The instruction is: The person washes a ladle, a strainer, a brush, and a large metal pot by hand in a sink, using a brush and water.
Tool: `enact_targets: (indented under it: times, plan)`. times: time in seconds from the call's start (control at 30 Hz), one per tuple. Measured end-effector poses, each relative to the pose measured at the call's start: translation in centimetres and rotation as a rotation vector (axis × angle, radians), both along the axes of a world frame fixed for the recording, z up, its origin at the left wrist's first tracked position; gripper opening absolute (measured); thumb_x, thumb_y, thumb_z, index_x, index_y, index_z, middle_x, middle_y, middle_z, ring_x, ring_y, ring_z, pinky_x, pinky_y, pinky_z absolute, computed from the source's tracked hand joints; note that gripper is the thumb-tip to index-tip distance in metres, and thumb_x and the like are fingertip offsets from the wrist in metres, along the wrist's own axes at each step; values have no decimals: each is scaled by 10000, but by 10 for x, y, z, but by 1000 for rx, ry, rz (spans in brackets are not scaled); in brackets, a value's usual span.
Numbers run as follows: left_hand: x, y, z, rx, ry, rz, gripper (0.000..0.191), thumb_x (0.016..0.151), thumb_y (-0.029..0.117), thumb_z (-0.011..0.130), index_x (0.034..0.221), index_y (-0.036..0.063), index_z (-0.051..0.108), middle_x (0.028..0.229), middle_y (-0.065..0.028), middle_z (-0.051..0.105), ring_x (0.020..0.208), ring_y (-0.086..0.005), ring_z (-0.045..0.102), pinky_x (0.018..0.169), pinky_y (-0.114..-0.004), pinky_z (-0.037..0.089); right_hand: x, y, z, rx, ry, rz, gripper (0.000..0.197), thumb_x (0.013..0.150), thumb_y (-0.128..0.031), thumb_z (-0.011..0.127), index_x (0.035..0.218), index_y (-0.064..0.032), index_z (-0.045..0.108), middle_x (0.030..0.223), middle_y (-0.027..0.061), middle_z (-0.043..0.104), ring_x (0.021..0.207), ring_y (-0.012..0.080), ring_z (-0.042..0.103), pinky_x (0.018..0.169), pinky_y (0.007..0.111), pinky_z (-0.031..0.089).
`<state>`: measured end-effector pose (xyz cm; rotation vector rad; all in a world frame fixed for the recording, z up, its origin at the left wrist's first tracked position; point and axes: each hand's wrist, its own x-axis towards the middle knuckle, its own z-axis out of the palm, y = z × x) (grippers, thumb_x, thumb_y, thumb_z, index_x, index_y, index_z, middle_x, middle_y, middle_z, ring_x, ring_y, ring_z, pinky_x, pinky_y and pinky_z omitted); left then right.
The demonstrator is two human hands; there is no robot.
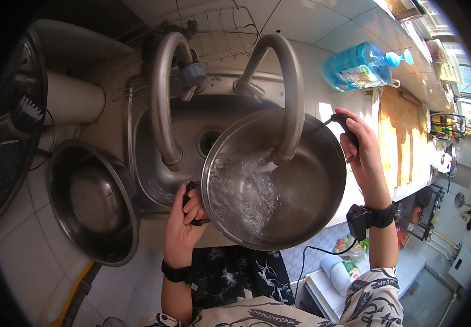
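A large stainless steel pot is held tilted over the sink basin, with moving water in its left part. My left hand grips its black side handle at the lower left. On the upper right, my right hand holds the opposite handle. The right-hand curved faucet reaches over the pot, its spout end above the pot's interior; whether water runs from it I cannot tell. A second curved faucet, with a grey fitting on its neck, stands left of the pot, over the basin.
An empty metal basin lies left of the sink. Behind the sink are a wire rack and a blue pump bottle. A wooden board lies on the right counter. A black cable hangs from my right wrist device.
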<state>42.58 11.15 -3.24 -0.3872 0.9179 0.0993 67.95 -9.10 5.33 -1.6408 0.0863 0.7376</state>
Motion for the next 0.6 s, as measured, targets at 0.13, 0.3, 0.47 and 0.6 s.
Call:
enact_targets:
  times: [0.13, 0.3, 0.47, 0.6]
  plan:
    - [-13, 12, -11, 103, -60, 7, 257, 912, 277, 480, 735, 91, 457, 465, 62, 303, 379, -53, 235, 459, -182, 297, -4, 15, -11, 63, -8, 18, 305, 886, -172, 453, 1147, -25, 511, 548, -57, 289, 487, 39, 282, 490, 206, 272]
    - [1, 18, -25, 374, 42, -83, 255, 910, 335, 475, 784, 114, 469, 491, 61, 339, 386, -36, 257, 466, -181, 260, -24, 20, -7, 75, -113, 8, 319, 892, -173, 438, 1171, -31, 499, 536, -58, 304, 477, 35, 283, 492, 199, 277]
    - [1, 22, -70, 559, 163, -177, 244, 897, 342, 502, 882, 99, 520, 669, 27, 458, 568, -80, 392, 576, -221, 361, -52, 10, 5, 26, -395, 99, 363, 897, -208, 442, 1219, -39, 452, 545, -43, 388, 444, 11, 330, 453, 167, 293]
    - [12, 15, -81, 723, 121, -303, 378, 897, 349, 500, 1144, 63, 493, 1135, -61, 515, 1011, -191, 479, 887, -366, 394, -74, 1, 19, -30, -421, 116, 404, 878, -168, 482, 1245, -17, 408, 795, 24, 518, 481, 13, 386, 432, 152, 315]
